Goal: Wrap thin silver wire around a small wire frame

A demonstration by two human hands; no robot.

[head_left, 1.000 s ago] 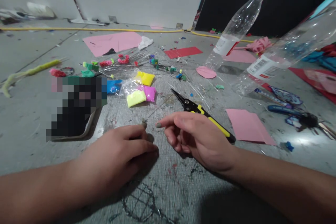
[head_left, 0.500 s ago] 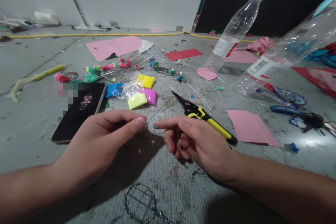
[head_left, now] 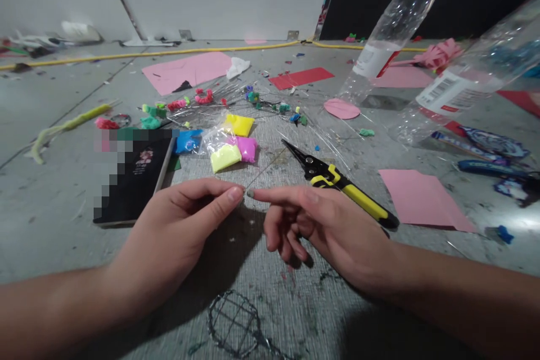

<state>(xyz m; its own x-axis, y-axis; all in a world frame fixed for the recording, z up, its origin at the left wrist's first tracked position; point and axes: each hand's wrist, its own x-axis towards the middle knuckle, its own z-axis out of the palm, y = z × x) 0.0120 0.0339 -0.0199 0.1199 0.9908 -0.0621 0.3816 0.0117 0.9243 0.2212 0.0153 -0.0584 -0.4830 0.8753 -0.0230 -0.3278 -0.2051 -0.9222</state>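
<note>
Between thumb and index finger my left hand [head_left: 181, 230] pinches a thin wire [head_left: 265, 170], which slants up and right from the fingertips. My right hand [head_left: 324, 225] has its index finger stretched out, the tip close to the left fingertips; its other fingers are loosely curled and seem to hold nothing. Black and yellow pliers [head_left: 348, 188] lie just behind the right hand. A small round wire mesh with a twisted handle [head_left: 234, 320] rests on the grey surface in front of the hands. Whether the right fingertip touches the wire is too small to tell.
A phone [head_left: 135, 180] lies at the left beside packets of coloured clay [head_left: 225, 157]. Two clear bottles [head_left: 375, 59] stand at the right, near pink paper [head_left: 424, 199]. Behind are scattered wires, clay pieces and a yellow cable [head_left: 169, 54].
The view has shifted slightly, so most objects appear further right. My right index fingertip is now nearer the left fingertips. The left hand keeps its pinch.
</note>
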